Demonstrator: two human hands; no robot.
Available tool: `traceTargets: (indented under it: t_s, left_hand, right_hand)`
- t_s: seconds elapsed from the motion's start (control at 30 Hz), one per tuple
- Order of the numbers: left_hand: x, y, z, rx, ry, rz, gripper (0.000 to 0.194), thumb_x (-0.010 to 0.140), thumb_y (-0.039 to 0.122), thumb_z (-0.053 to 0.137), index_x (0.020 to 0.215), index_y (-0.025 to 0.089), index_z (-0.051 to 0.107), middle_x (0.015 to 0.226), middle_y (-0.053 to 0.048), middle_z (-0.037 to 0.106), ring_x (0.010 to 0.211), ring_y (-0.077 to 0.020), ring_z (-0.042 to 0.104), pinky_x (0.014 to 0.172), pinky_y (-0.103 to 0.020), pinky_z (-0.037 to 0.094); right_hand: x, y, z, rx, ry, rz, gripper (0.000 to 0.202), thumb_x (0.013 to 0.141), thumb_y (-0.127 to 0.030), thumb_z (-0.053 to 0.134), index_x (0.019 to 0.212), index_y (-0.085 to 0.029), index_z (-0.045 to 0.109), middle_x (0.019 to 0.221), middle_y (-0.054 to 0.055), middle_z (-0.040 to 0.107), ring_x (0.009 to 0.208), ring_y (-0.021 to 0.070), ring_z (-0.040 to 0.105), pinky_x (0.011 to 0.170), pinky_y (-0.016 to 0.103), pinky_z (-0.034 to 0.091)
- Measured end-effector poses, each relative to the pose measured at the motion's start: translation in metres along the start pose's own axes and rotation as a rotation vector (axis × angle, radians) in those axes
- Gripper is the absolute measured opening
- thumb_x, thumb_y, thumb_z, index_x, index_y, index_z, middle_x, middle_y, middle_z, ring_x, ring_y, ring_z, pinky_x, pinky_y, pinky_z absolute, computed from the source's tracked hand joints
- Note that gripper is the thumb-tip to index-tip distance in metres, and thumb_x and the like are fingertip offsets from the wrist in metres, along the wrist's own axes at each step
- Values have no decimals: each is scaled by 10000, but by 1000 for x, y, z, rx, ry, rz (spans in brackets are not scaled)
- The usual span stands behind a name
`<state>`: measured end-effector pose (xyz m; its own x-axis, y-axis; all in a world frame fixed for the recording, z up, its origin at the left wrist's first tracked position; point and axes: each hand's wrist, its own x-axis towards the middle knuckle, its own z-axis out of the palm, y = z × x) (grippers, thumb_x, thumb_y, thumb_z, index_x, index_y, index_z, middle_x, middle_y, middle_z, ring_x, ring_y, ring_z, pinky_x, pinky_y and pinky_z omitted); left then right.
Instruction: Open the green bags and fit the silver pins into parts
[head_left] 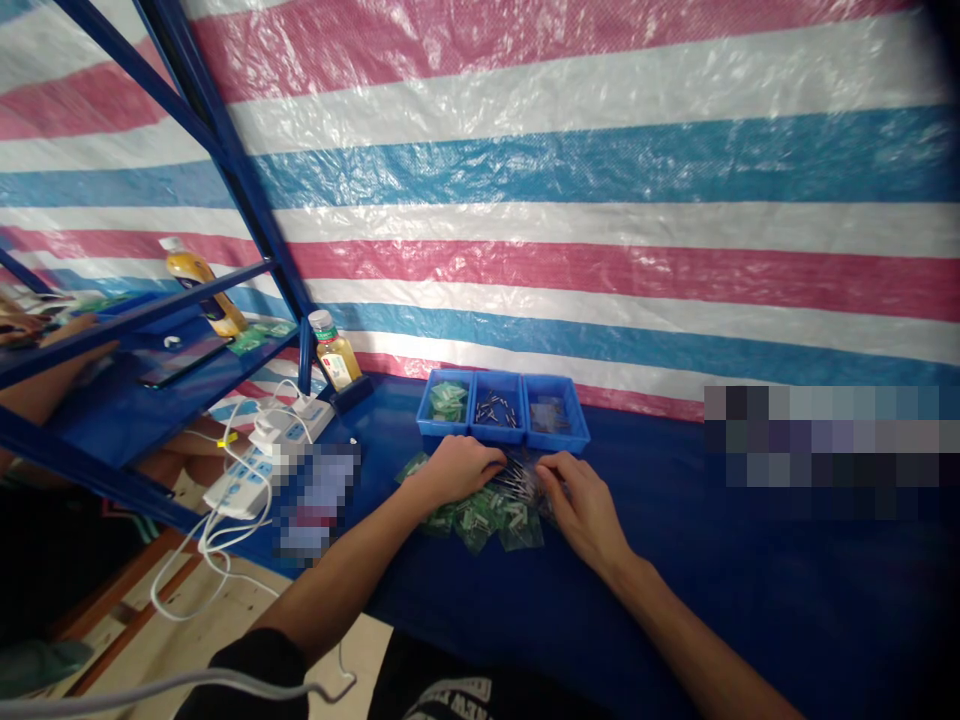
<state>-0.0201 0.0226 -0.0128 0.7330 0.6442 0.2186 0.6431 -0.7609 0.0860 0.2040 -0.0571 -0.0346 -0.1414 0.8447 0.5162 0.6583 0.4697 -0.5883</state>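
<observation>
My left hand is closed, its fingertips at the left side of a small pile of slim metal pieces resembling screws or drill bits. What it pinches is too small to make out. My right hand is curled at the pile's other side, thumb and forefinger drawn together; anything between them is hidden. Clear plastic shows beside its fingers. Several green packets with pale pieces inside lie below and around the pile. Behind the hands, three joined blue bins hold green packets, loose metal pieces and small clear bags.
To the left are a white power strip with tangled cables, a blurred-out phone and a drink bottle. A blue metal frame separates another table, where a person's arm shows. A striped sheet hangs behind the blue table.
</observation>
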Motion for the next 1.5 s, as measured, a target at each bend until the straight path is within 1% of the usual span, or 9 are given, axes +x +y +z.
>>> traceTargets:
  t_s: [0.1,0.3,0.5,0.73,0.9,1.0,1.13,1.27,1.5]
  left_hand:
    - [-2,-5,-3,3,17,8,158,974,336,618,989,261,757,799,-21,767,694,-179,708,629,-241,443]
    - [-4,-13,-18,-58,117,35,213,1017,318,549,1026,228,742,766,-15,737,677,-143,683,631,-221,424]
    - [-4,0,-26,-145,122,110,233,1029,315,524,1067,224,735,792,-18,753,696,-133,700,636,-211,424]
    - [-4,12,-24,-168,154,123,225,1026,308,525,1045,214,730,781,-8,746,641,-114,667,627,-215,415]
    - [-4,17,-21,-212,168,146,237,1044,312,495,1062,195,700,930,-36,758,775,-129,692,718,-219,462]
    - [-3,20,-18,-231,180,174,244,1045,311,491,1086,189,699,930,-53,746,836,-145,696,765,-230,481]
    - [-3,21,-13,-241,199,200,237,1034,293,500,1047,177,707,902,-59,736,806,-144,686,743,-232,488]
    - [-2,20,-9,-250,223,201,212,1022,281,519,1009,177,704,887,-50,730,803,-144,685,747,-233,494]
    - [-1,20,-11,-250,210,220,221,1034,292,516,1053,184,708,925,-50,741,819,-142,695,758,-232,501]
  right_hand:
    - [0,-1,-1,-1,-3,4,226,1072,-335,438,973,-241,617,911,46,684,838,235,619,779,377,451]
    - [0,3,2,-20,5,-15,206,1056,-330,463,981,-243,634,881,45,683,810,231,625,747,376,466]
    - [0,5,5,-29,-9,-44,158,1033,-356,525,1036,-247,639,879,47,678,783,230,621,738,383,473]
    - [0,6,3,-32,-24,-62,133,1036,-287,525,1007,-248,648,947,48,702,831,236,634,789,395,466]
    - [-1,6,4,-8,-15,-72,149,1042,-259,496,1028,-250,644,981,58,708,887,252,639,802,397,469]
    - [-1,5,5,3,-12,-87,139,1038,-245,504,1035,-249,643,980,56,708,885,247,639,811,395,473]
    - [-1,3,5,34,-17,-95,118,1034,-238,520,1036,-248,638,1004,57,704,905,241,638,829,384,484]
    - [1,1,4,41,-44,-96,109,1031,-230,526,1050,-246,632,984,54,693,842,222,629,799,368,491]
    - [0,1,3,40,1,-109,146,1037,-230,500,1009,-251,642,975,58,702,884,234,652,826,377,494]
